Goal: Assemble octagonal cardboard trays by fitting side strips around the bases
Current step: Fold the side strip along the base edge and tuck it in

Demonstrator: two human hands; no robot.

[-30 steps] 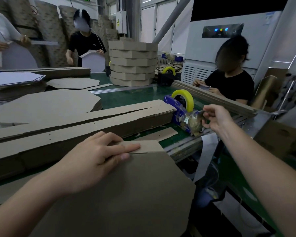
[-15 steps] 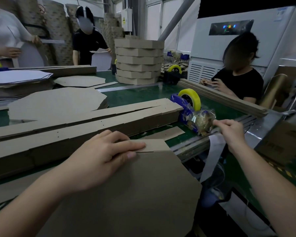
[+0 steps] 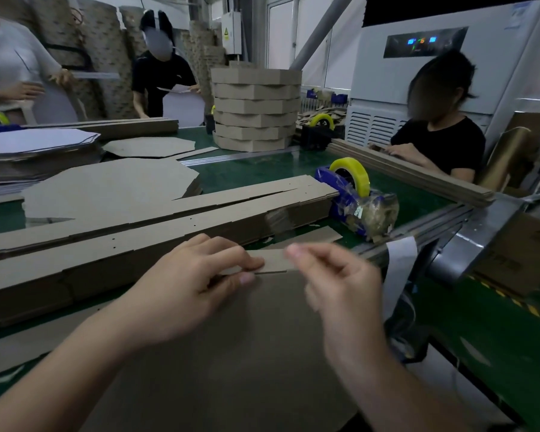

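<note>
Several stacked trays (image 3: 256,110), dispenser (image 3: 337,190) holding tape (image 3: 351,168), left hand (image 3: 194,282) pinching strip (image 3: 275,260)

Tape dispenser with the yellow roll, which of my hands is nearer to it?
Right. The right hand is just in front of the tape dispenser, above the cardboard base's far edge; the left hand holds the side strip farther left.

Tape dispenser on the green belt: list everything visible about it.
The tape dispenser has a blue, plastic-looking body carrying a yellow tape roll upright on top. Its near end is smothered in crumpled clear tape scraps with brownish bits. It stands upright on the green belt, near the belt's right edge, at the end of the strip stack; contact there is unclear. Neither the left hand, which pinches a cardboard strip end, nor the blurred right hand touches it.
</note>
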